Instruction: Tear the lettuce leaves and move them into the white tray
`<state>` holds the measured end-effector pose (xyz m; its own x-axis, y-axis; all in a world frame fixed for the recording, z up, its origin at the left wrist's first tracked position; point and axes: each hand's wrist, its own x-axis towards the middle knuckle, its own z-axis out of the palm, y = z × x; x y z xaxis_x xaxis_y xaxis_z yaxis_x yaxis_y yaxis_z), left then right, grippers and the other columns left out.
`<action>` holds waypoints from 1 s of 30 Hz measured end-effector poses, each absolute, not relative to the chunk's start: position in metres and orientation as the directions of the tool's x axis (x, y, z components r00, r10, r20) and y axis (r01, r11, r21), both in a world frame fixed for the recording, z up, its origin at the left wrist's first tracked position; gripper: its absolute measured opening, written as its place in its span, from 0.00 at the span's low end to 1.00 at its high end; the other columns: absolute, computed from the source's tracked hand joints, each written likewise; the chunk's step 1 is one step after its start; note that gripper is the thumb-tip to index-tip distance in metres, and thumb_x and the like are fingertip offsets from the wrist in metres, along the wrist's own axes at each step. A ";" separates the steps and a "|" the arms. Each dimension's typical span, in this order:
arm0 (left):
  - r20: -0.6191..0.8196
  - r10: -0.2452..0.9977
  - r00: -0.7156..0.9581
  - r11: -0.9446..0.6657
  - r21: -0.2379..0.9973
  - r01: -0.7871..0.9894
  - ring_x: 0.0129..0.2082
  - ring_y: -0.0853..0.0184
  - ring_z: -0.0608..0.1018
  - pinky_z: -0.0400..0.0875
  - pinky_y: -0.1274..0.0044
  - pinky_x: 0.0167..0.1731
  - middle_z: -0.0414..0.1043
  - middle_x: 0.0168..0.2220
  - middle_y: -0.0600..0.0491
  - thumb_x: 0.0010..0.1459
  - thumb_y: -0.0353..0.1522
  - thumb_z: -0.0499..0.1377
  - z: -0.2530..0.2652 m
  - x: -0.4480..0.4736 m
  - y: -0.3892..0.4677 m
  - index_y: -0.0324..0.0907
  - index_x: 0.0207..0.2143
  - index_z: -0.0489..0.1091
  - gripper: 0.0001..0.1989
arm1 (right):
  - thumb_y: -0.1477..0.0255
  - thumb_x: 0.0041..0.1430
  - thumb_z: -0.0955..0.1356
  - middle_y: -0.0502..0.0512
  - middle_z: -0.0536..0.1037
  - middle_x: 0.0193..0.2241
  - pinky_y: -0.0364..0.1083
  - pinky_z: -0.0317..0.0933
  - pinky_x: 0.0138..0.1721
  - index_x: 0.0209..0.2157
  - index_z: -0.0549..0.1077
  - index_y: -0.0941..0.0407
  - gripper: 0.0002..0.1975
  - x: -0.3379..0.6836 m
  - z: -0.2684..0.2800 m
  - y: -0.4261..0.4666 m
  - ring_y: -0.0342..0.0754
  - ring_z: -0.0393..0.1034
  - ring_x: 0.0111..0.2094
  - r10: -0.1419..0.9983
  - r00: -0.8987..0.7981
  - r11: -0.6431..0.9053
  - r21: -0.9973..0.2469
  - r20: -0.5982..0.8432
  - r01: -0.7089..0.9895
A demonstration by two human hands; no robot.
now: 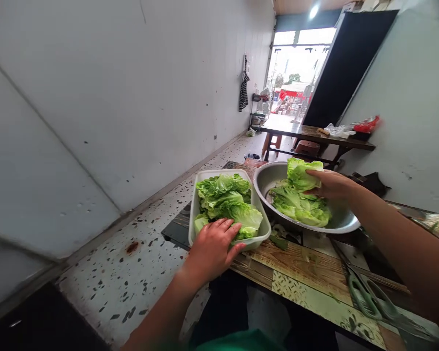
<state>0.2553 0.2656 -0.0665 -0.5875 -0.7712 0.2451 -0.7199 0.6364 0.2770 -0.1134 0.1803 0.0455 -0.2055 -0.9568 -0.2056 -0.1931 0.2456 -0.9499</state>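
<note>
A white plastic tub (pixel 194 207) full of green lettuce leaves (pixel 225 192) stands at the table's left end. My left hand (pixel 215 246) lies over its near edge, fingers stretched out on the leaves. To the right is a wide metal basin (pixel 346 225) with more lettuce (pixel 300 207) inside. Above it my right hand (pixel 327 184) grips a lettuce leaf (pixel 302 173) between thumb and fingers. Green-handled scissors (pixel 369 295) rest on the table at the right, below my right forearm.
The patterned wooden table (pixel 303 263) has leaf scraps by the basin. Beyond stands another table (pixel 300 129) with plastic bags (pixel 340 130). A white wall (pixel 131 97) runs along the left, and a speckled floor (pixel 139 263) lies beside the table.
</note>
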 end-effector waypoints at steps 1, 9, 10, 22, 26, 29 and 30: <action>0.230 -0.775 -0.588 0.632 0.284 -0.721 0.63 0.52 0.70 0.66 0.57 0.60 0.70 0.62 0.45 0.69 0.44 0.52 -0.065 0.255 0.266 0.43 0.62 0.67 0.25 | 0.67 0.64 0.68 0.59 0.81 0.42 0.53 0.76 0.39 0.41 0.75 0.54 0.08 -0.094 0.045 0.177 0.52 0.77 0.40 -0.969 -0.192 0.199 -0.948 -0.154 -0.248; 0.212 -0.782 -0.587 0.623 0.311 -0.718 0.59 0.53 0.73 0.69 0.58 0.57 0.73 0.59 0.44 0.68 0.44 0.54 -0.061 0.255 0.267 0.43 0.60 0.68 0.23 | 0.55 0.59 0.71 0.59 0.58 0.69 0.71 0.36 0.70 0.69 0.59 0.49 0.40 0.048 0.012 0.188 0.66 0.48 0.71 -0.858 0.498 -0.429 -0.360 -0.125 -0.829; 0.208 -0.780 -0.591 0.625 0.316 -0.714 0.59 0.53 0.73 0.69 0.58 0.56 0.73 0.58 0.45 0.68 0.44 0.54 -0.060 0.255 0.267 0.43 0.60 0.68 0.23 | 0.52 0.60 0.70 0.58 0.55 0.71 0.69 0.34 0.71 0.70 0.56 0.48 0.42 0.049 0.010 0.189 0.64 0.47 0.71 -0.808 0.542 -0.438 -0.379 -0.230 -0.815; 0.325 -0.725 -0.607 0.684 0.238 -0.689 0.56 0.53 0.76 0.72 0.61 0.52 0.76 0.56 0.45 0.68 0.43 0.54 -0.070 0.257 0.263 0.42 0.59 0.70 0.23 | 0.63 0.36 0.81 0.71 0.61 0.67 0.64 0.59 0.63 0.68 0.62 0.56 0.56 -0.123 -0.006 0.187 0.71 0.58 0.66 -0.950 -0.055 0.134 -0.242 -0.307 -0.961; 0.324 -0.725 -0.608 0.684 0.232 -0.692 0.57 0.53 0.76 0.73 0.61 0.52 0.76 0.56 0.45 0.68 0.43 0.54 -0.071 0.257 0.263 0.42 0.59 0.70 0.23 | 0.72 0.42 0.76 0.68 0.52 0.71 0.59 0.59 0.62 0.68 0.61 0.54 0.50 -0.115 -0.047 0.188 0.70 0.59 0.65 -0.927 0.039 -0.030 -0.030 -0.374 -0.999; 0.314 -0.735 -0.601 0.673 0.237 -0.700 0.57 0.53 0.76 0.73 0.60 0.52 0.76 0.57 0.45 0.68 0.43 0.54 -0.069 0.257 0.264 0.42 0.60 0.70 0.23 | 0.76 0.40 0.72 0.67 0.69 0.59 0.55 0.64 0.54 0.45 0.80 0.57 0.25 -0.109 -0.054 0.182 0.65 0.71 0.53 -0.960 0.022 -0.006 -0.056 -0.279 -0.998; 0.313 -0.737 -0.599 0.671 0.238 -0.702 0.57 0.53 0.76 0.73 0.60 0.52 0.75 0.57 0.45 0.68 0.43 0.54 -0.069 0.257 0.264 0.42 0.60 0.70 0.23 | 0.77 0.39 0.71 0.67 0.73 0.54 0.54 0.65 0.51 0.36 0.80 0.58 0.17 -0.110 -0.052 0.181 0.63 0.72 0.49 -0.973 0.002 0.020 -0.091 -0.233 -0.996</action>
